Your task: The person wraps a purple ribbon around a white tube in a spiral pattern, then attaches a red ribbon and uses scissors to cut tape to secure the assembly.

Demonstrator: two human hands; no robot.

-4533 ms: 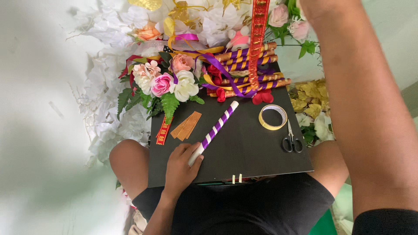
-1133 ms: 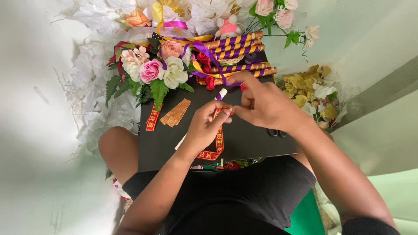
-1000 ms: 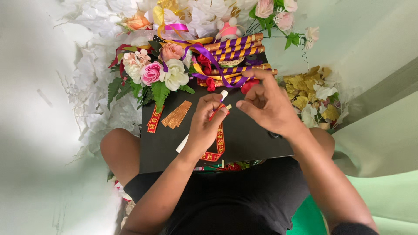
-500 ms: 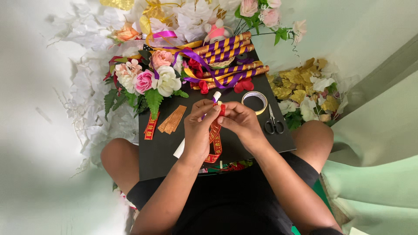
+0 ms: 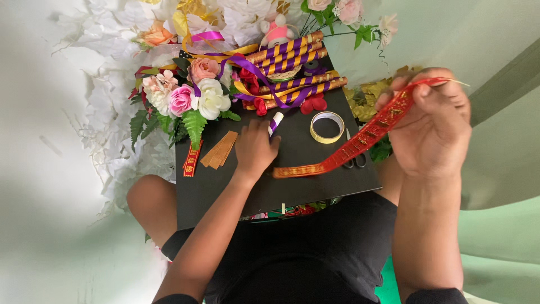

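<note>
On my lap lies a black board (image 5: 315, 180). My left hand (image 5: 256, 147) rests on it, closed over a purple-and-white striped stick (image 5: 275, 122) whose white tip pokes out past my fingers. My right hand (image 5: 430, 121) is lifted at the right, pinching one end of a red ribbon with gold pattern (image 5: 360, 141). The ribbon stretches taut down and left to the stick under my left hand.
A roll of clear tape (image 5: 327, 126) and scissors (image 5: 354, 160) lie on the board's right side. Tan paper strips (image 5: 219, 150) and a short red ribbon piece (image 5: 192, 158) lie at left. Artificial flowers (image 5: 188, 98) and purple-and-gold wrapped sticks (image 5: 295, 70) crowd the far edge.
Both hands were together at the stick's tip. Now my right hand has pulled away to the right, drawing the red ribbon out long, while my left hand presses the stick onto the board.
</note>
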